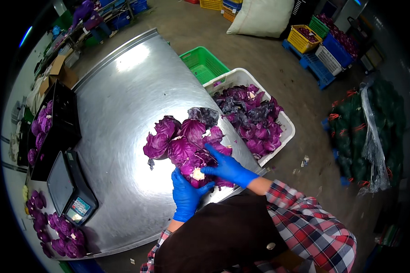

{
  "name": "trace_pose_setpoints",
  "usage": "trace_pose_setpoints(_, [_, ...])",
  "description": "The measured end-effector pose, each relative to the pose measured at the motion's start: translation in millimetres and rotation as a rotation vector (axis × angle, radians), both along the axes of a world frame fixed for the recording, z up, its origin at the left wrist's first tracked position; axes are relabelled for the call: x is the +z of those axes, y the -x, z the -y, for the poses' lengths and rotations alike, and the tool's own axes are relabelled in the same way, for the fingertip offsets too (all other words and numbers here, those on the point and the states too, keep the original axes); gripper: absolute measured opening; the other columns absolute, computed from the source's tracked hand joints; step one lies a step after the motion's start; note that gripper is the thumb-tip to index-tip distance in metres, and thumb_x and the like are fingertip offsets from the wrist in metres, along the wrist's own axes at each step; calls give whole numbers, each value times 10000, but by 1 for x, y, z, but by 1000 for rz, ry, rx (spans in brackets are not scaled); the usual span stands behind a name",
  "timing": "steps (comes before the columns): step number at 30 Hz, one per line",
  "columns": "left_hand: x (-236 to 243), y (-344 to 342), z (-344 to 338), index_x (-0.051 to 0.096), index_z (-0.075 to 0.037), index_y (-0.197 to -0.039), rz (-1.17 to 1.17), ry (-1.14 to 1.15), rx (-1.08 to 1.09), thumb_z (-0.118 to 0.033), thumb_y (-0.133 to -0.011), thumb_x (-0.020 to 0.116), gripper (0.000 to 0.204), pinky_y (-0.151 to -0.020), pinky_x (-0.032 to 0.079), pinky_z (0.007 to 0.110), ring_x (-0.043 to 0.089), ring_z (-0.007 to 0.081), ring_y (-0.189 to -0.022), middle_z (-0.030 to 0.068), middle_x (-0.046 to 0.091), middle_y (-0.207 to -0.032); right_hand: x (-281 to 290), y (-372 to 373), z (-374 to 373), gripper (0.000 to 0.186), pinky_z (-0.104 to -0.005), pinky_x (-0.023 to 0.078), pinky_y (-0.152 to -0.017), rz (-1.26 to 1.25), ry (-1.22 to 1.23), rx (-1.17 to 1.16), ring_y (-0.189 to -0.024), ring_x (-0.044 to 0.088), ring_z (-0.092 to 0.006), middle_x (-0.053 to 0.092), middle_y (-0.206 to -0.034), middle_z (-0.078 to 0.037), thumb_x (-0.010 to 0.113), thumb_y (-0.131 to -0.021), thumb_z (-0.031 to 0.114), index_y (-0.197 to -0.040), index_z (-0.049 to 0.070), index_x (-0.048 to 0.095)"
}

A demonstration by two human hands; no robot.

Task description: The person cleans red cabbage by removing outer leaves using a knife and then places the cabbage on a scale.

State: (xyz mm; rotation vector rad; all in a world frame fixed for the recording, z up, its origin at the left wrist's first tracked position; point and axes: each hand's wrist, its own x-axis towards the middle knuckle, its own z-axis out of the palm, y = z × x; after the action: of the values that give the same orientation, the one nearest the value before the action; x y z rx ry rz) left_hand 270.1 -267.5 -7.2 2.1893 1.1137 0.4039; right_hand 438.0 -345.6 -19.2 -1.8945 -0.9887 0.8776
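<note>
Both hands wear blue gloves and work at the near edge of a shiny metal table (109,104). Between them is a red cabbage (197,174) with its pale cut stem facing up. My left hand (186,196) cups its near left side, thumb toward me. From the right, my right hand (230,169) grips the cabbage, fingers reaching over its leaves. Loose purple outer leaves (181,148) lie heaped just beyond the cabbage, and a dark wilted leaf (204,116) sits at the far end of the heap. The cabbage's underside is hidden.
A white crate (284,132) of discarded leaves stands against the table's right side, with a green crate (198,57) behind it. At left are a scale (73,186), a black crate (66,123) of cabbages, and several loose cabbages (68,239). A person (89,18) works far left.
</note>
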Motion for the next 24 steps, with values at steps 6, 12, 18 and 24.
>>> trace_pose_setpoints(6, [-26,31,-11,275,8,-1334,120,153,49,-425,-493,879,1122,-905,456,406,504,339,-1116,200,416,-1258,-38,-32,-15,642,-373,483,-817,-386,311,-144,-927,628,-293,640,-1005,-202,632,-823,477,-1209,-20,504])
trace_pose_setpoints(12, [-17,72,-28,94,-50,-1455,464,692,55,-268,-621,847,1144,-1015,374,395,392,299,-1247,213,314,-1363,4,17,-11,408,-304,481,-724,134,-101,52,-769,591,-149,632,-851,-106,691,-825,298,-1067,-7,571])
trace_pose_setpoints(18, [-20,65,-19,254,-77,-1430,383,639,67,-257,-638,835,998,-1036,354,386,408,287,-1229,158,363,-1320,-40,-11,-16,417,-351,506,-695,-56,-115,-81,-783,658,-290,658,-869,-168,674,-815,333,-1057,6,587])
trace_pose_setpoints(24, [-24,62,-18,269,-67,-1419,348,296,-30,-305,-611,844,1020,-1044,343,406,407,304,-1233,170,355,-1347,25,-7,-21,563,-360,513,-766,271,-316,-29,-943,633,-294,578,-1161,-165,709,-778,339,-1223,75,486])
